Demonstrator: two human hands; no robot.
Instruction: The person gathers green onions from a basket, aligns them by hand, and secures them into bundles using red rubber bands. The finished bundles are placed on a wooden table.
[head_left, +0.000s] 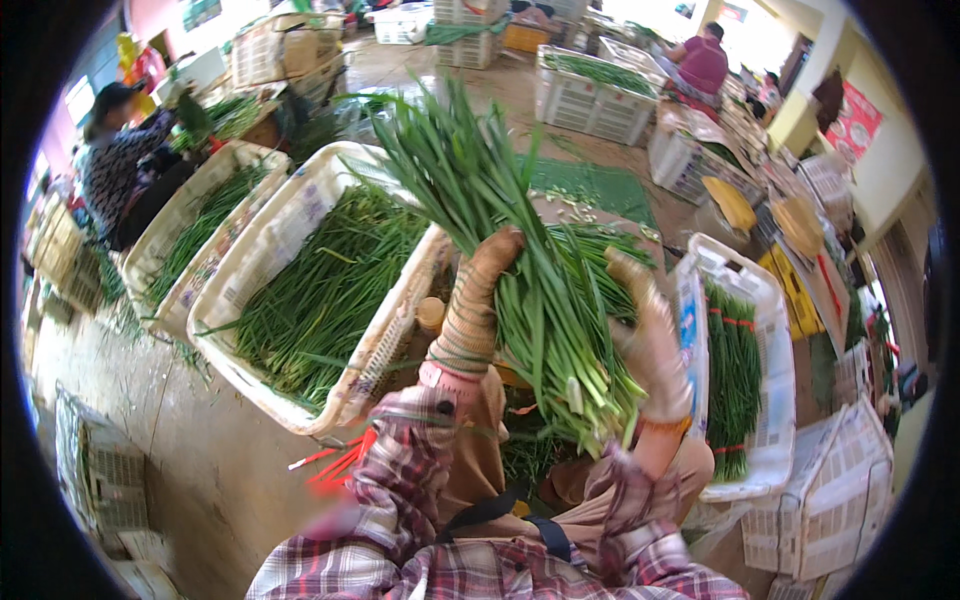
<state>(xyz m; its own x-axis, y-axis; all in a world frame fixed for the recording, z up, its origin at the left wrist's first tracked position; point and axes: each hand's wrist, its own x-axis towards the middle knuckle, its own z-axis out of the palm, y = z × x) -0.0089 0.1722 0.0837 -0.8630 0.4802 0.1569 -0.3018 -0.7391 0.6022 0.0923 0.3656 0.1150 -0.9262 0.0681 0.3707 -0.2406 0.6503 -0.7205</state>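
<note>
A thick bunch of garlic chives (517, 247) slants across the middle of the view, leaf tips up and pale cut ends down toward my lap. My left hand (480, 300), in a striped knit work glove, is closed around the bunch with the thumb across its leaves. To the right of the stems is my right hand (656, 345), in a pale glove and blurred; its fingers are spread, and I see nothing held in it. More loose green leaves (600, 262) lie behind the bunch, partly hidden by it.
A white plastic crate (259, 251) of loose chives stands at left. Another crate (784, 420) at right holds bundles bound with red ties (729, 321). Red strips (341, 463) hang by my left sleeve. A green mat (592, 184) lies ahead. People (127, 157) sit among crates farther off.
</note>
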